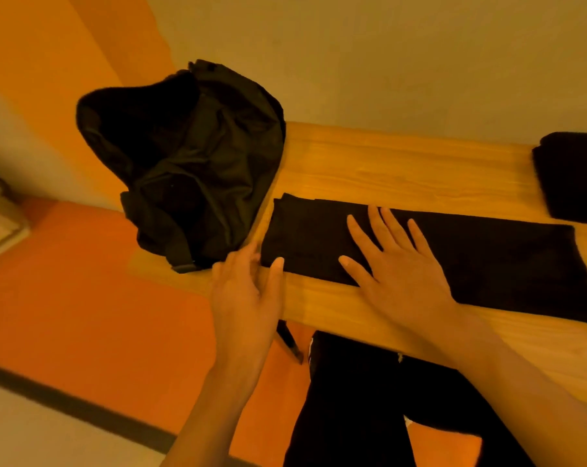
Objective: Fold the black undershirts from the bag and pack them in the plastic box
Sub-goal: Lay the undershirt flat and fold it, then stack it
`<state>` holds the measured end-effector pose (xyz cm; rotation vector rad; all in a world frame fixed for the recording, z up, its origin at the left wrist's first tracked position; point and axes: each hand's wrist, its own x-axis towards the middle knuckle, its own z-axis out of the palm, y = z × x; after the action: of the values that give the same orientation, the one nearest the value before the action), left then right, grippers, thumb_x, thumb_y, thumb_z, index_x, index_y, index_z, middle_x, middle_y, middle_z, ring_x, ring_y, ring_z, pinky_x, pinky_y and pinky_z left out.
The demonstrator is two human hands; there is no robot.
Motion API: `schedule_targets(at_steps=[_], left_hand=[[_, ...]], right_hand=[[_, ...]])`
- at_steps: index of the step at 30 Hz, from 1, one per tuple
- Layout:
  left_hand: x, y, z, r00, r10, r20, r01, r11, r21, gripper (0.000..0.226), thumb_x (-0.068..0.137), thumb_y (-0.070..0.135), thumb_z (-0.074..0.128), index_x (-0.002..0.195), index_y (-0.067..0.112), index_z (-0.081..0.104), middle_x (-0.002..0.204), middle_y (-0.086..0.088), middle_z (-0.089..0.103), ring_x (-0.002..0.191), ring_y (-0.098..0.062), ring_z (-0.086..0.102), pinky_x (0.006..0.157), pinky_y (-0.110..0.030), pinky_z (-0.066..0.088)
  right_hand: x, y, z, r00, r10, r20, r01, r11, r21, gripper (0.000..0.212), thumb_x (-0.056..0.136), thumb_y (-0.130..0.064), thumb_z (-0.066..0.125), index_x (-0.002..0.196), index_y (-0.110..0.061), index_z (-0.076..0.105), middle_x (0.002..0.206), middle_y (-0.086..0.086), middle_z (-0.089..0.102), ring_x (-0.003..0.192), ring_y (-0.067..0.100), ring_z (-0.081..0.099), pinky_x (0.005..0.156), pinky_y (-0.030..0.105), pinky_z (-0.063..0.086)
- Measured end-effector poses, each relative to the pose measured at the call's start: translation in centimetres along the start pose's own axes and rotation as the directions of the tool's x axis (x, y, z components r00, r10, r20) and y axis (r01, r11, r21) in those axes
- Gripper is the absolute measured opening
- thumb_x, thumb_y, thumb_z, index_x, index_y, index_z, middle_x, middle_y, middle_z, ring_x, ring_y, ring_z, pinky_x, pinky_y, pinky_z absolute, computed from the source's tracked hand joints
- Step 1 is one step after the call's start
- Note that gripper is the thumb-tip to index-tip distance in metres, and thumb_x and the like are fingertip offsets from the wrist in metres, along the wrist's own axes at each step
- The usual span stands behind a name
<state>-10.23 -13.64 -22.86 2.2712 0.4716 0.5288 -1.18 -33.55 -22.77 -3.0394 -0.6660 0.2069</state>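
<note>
Your right hand (pixel 396 264) lies flat on the undershirt (pixel 487 251). Your left hand (pixel 248 291) is open by its end, holding nothing. Pull too fast and the fold could slip.

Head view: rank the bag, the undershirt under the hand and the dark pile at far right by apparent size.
1. The bag and the undershirt: about alike; the undershirt is longer, the bag bulkier.
2. The pile: smallest, though the frame edge cuts it off.

Bag (pixel 197 156) left of undershirt (pixel 453 251)
</note>
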Motion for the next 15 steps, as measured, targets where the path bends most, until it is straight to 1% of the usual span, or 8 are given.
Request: schedule_targets(at_steps=[2,5,8,10,11,12,14,15], left_hand=[[0.6,0.3,0.2,1.0,-0.008,0.001,0.008,0.999,0.051,0.041,0.093,0.05,0.058,0.119,0.02,0.068,0.1,0.01,0.059,0.104,-0.016,0.051,0.08,-0.035,0.05],[1.1,0.4,0.4,1.0,-0.028,0.006,0.028,0.996,0.087,0.029,0.094,0.042,0.066,0.112,0.02,0.07,0.097,0.009,0.061,0.1,-0.012,0.051,0.08,-0.035,0.051],[0.9,0.2,0.2,0.997,-0.08,0.006,0.08,0.997,-0.008,0.013,0.093,0.033,0.071,0.104,0.027,0.067,0.089,0.014,0.063,0.094,-0.014,0.059,0.079,-0.042,0.055],[0.6,0.2,0.0,0.998,-0.066,0.0,0.066,0.998,-0.021,0.014,0.093,0.032,0.072,0.105,0.026,0.069,0.086,0.016,0.062,0.092,-0.016,0.061,0.08,-0.046,0.055],[0.5,0.1,0.0,0.998,-0.056,-0.005,0.056,0.998,-0.026,0.015,0.093,0.032,0.071,0.106,0.025,0.07,0.086,0.017,0.061,0.092,-0.016,0.061,0.081,-0.047,0.054],[0.5,0.2,0.0,0.999,-0.051,-0.013,0.051,0.998,-0.038,0.015,0.093,0.033,0.071,0.106,0.025,0.071,0.087,0.016,0.061,0.092,-0.017,0.061,0.081,-0.048,0.054],[0.6,0.3,0.2,0.999,-0.047,-0.024,0.045,0.997,-0.058,0.015,0.094,0.032,0.07,0.106,0.024,0.071,0.089,0.014,0.062,0.092,-0.017,0.062,0.082,-0.049,0.054],[0.7,0.3,0.4,0.999,-0.044,-0.025,0.043,0.998,-0.051,0.015,0.094,0.032,0.07,0.106,0.024,0.071,0.091,0.012,0.063,0.092,-0.017,0.062,0.083,-0.049,0.053]], right_hand=[[-0.3,0.1,-0.1,1.0,0.011,0.012,-0.011,1.0,-0.009,0.078,0.083,-0.071,-0.019,0.154,-0.039,-0.022,0.166,0.0,-0.022,0.151,0.018,-0.025,0.126,0.047,-0.005],[-1.2,0.3,-0.2,1.0,0.022,0.017,-0.022,1.0,0.007,0.074,0.086,-0.071,-0.016,0.153,-0.04,-0.023,0.165,-0.001,-0.024,0.15,0.017,-0.026,0.125,0.045,-0.008],[-2.5,0.4,-0.4,0.998,0.036,0.051,-0.037,0.999,0.008,0.074,0.086,-0.073,-0.017,0.153,-0.042,-0.023,0.165,-0.002,-0.024,0.151,0.017,-0.026,0.125,0.044,-0.007],[-2.9,0.2,-1.0,0.996,0.028,0.081,-0.032,0.999,0.043,0.076,0.086,-0.074,-0.017,0.155,-0.043,-0.017,0.166,-0.001,-0.022,0.151,0.018,-0.024,0.126,0.043,-0.007],[-2.7,0.0,-1.7,0.996,0.03,0.08,-0.038,0.995,0.09,0.074,0.091,-0.074,-0.01,0.158,-0.042,-0.007,0.168,0.001,-0.012,0.154,0.02,-0.017,0.126,0.042,-0.003],[-2.1,-0.4,-2.3,0.999,0.035,0.016,-0.037,0.987,0.154,0.072,0.096,-0.07,0.002,0.16,-0.039,0.011,0.168,0.005,0.007,0.156,0.025,0.0,0.126,0.04,0.006],[0.2,-1.3,-3.3,0.973,0.023,-0.228,0.034,0.97,0.241,0.058,0.101,-0.056,0.03,0.148,-0.027,0.047,0.143,0.009,0.049,0.136,0.029,0.04,0.111,0.04,0.031],[1.9,-1.9,-3.6,0.956,0.007,-0.294,0.083,0.953,0.29,0.047,0.101,-0.048,0.04,0.138,-0.024,0.056,0.128,0.006,0.056,0.124,0.026,0.049,0.104,0.039,0.037]])
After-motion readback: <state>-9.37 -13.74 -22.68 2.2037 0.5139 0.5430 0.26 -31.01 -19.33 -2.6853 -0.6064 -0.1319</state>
